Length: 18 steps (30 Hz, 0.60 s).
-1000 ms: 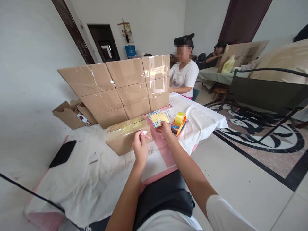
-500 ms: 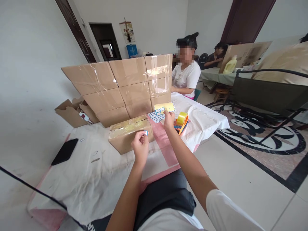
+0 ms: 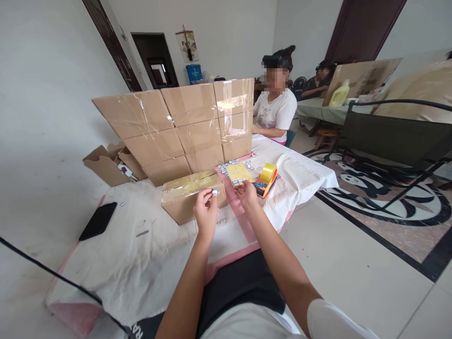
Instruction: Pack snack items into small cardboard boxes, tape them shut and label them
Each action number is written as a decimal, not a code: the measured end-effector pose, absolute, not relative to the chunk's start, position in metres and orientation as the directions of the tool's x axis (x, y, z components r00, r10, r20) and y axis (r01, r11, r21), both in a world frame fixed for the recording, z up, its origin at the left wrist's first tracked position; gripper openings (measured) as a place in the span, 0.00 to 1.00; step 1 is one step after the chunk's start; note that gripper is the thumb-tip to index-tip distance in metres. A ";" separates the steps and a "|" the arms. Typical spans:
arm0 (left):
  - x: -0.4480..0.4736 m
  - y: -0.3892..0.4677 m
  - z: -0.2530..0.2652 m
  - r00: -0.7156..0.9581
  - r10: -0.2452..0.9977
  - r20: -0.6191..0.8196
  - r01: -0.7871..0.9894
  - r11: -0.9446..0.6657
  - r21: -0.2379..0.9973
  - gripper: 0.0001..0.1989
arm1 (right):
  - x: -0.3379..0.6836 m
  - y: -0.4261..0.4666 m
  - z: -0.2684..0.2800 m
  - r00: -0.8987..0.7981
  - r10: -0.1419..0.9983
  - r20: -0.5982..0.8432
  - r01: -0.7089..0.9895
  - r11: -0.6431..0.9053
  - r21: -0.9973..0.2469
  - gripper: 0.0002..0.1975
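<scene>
My left hand point(image 3: 205, 207) pinches a small white piece with a blue edge point(image 3: 215, 192), perhaps a sticker. It is raised in front of a long taped cardboard box point(image 3: 183, 205). My right hand point(image 3: 246, 194) is open, palm partly up, fingers apart and holding nothing I can see. Just beyond its fingertips, a yellow sheet point(image 3: 240, 173) with small blue-edged white pieces along its near edge lies on the table. More blue-edged white pieces point(image 3: 223, 168) are strewn beside the sheet. To the right stands an orange tape dispenser point(image 3: 271, 181) with a yellow roll point(image 3: 268, 172).
A wall of taped cardboard boxes point(image 3: 197, 136) rises behind. An open carton point(image 3: 102, 165) and a black phone-like slab point(image 3: 99, 221) are on the left. A person point(image 3: 277, 106) sits across the white-clothed table point(image 3: 303, 172). A folding chair point(image 3: 395, 136) stands right.
My right hand has let go of the yellow sheet, which now lies on the table, and has drawn slightly down toward me. My left hand still pinches the small piece.
</scene>
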State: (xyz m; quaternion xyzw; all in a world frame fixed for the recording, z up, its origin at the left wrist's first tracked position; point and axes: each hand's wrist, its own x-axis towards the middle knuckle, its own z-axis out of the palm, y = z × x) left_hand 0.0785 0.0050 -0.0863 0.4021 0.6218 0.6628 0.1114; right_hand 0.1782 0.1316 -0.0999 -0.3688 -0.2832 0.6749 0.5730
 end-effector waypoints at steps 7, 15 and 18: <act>0.086 0.001 -0.078 -0.553 0.727 0.406 0.419 -0.178 0.890 0.14 | 0.198 0.075 -0.080 -0.249 0.942 0.226 -0.473 0.086 -0.877 0.07; 0.095 -0.003 -0.068 -0.484 0.756 0.441 0.570 -0.111 0.814 0.11 | 0.205 0.073 -0.075 -0.318 0.825 0.466 -0.235 0.408 -0.882 0.05; 0.097 -0.002 -0.065 -0.471 0.760 0.448 0.596 -0.100 0.797 0.11 | 0.211 0.074 -0.074 -0.363 0.784 0.503 -0.219 0.453 -0.864 0.02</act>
